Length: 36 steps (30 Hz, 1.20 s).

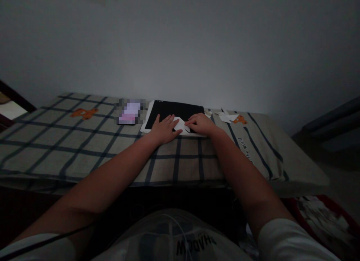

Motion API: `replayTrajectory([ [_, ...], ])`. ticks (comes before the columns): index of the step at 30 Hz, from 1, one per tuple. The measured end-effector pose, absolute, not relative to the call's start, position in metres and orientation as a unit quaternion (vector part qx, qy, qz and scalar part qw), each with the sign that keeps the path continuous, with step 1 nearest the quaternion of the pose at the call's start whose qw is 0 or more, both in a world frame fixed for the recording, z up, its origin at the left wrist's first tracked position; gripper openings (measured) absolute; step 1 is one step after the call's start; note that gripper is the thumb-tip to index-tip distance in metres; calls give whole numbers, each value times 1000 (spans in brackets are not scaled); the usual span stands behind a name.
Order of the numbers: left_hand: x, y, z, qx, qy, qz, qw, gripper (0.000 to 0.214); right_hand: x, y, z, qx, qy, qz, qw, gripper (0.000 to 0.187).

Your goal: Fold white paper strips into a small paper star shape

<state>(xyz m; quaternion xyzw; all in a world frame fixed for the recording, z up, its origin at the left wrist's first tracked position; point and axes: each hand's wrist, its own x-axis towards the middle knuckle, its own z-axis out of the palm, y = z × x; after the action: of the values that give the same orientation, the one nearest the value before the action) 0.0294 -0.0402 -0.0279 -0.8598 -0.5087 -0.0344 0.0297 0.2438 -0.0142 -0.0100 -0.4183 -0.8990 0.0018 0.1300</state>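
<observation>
"Where's the paper?"

"My white paper [180, 124] lies on the black-covered pad [177, 107], at the pad's near edge, between my two grips. The pad sits on the cloth-covered bench [157, 167], toward its far edge and roughly midway between its ends."

"What is each grip doing?"

"My left grip [165, 130] is spread out and clasps nothing; its fingers rest over the paper's left side. My right grip [202, 123] is bent, fingertips at the paper's right side. I can't tell whether they pinch it or only press."

"How would you press it well?"

"I'd judge that the left should bear down evenly so the sheet can't skid, while the right fingertips work along the edge in short, firm strokes. I'd keep the whole sheet backed by the pad, because the cloth looks softer and would blunt a crease."

"And your arms?"

"Both slant inward from the bench's near edge, the left palm down with its thumb toward the right, the right wrist low and its fingers pointing left, nearly meeting the other."
</observation>
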Motion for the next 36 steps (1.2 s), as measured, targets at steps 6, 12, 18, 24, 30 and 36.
replayTrajectory([
  [6,26,-40,-31,-849,-522,-58,60,67,244,-10,-23,-382,-909,13,164,34],
  [12,23,-41,-26,-864,-486,-95,90,57,245,-13,-25,-383,-904,53,180,39],
  [18,23,-35,-26,-880,-458,-106,62,46,244,-16,-21,-382,-907,53,169,44],
  [24,20,-30,-30,-891,-443,-77,64,48,240,-16,-22,-374,-910,25,177,38],
  [30,17,-28,-31,-893,-441,-77,52,49,236,-18,-19,-347,-916,23,201,29],
  [36,17,-27,-31,-894,-439,-72,46,50,233,-22,-15,-366,-906,57,205,29],
])
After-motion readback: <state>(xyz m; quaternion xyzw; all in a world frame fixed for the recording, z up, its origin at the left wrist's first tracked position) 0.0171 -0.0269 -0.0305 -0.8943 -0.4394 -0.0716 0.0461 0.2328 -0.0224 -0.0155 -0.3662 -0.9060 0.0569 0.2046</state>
